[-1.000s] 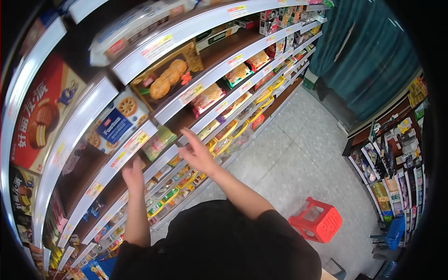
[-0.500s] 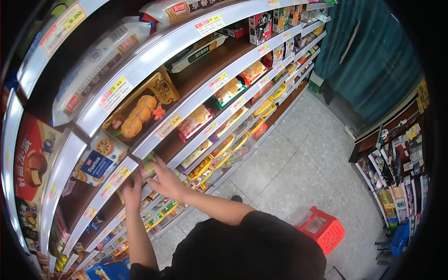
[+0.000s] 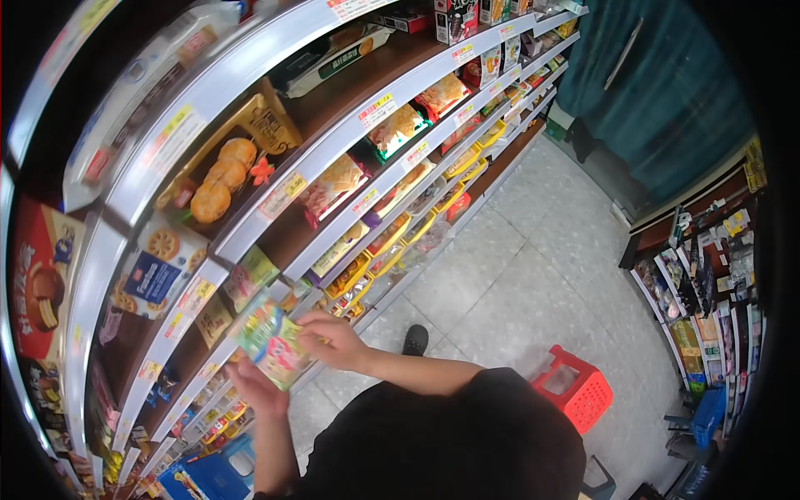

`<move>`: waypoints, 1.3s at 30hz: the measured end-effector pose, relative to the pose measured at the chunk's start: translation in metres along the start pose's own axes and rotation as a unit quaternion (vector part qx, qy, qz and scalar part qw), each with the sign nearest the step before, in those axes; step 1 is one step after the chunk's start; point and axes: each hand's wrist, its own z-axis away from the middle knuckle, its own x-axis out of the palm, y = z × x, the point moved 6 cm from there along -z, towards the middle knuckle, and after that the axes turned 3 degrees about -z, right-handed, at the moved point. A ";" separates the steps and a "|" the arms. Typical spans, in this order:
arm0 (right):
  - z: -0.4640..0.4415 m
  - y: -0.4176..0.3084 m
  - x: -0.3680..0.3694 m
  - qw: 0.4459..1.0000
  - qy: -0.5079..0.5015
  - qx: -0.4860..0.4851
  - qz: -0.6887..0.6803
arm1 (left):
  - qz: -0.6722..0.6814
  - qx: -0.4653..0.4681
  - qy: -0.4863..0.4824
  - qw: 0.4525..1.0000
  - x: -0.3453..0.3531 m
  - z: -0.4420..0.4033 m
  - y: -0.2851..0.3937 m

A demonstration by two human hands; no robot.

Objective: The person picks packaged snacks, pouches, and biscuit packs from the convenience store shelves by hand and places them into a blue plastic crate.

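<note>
A green and pink snack packet point(image 3: 273, 343) is held tilted in front of the shelves, between my two hands. My left hand point(image 3: 260, 390) grips its lower left edge, fingers partly hidden behind it. My right hand point(image 3: 333, 340) is closed on the right edge with bent fingers. Just behind the packet, a similar green packet point(image 3: 250, 277) stands on the shelf. To the left of that are a blue and white Fustua biscuit pack point(image 3: 158, 268) and, one shelf higher, a gold pastry pack point(image 3: 229, 171).
Long shelves with price-tag strips point(image 3: 283, 196) curve along my left. Yellow bins point(image 3: 346, 279) line the lower shelves. On the tiled floor stands a red plastic stool point(image 3: 575, 387). Another stocked rack point(image 3: 708, 308) is at the right, beside a dark green curtain point(image 3: 658, 100).
Both hands have come out from the shelf, moving down and toward me, with the snack packet now in full view between them. The camera view has shifted slightly.
</note>
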 end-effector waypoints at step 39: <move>0.425 -0.145 0.255 0.790 -0.122 -0.021 0.601 | 0.158 -0.420 -0.099 0.888 -0.164 0.402 -0.067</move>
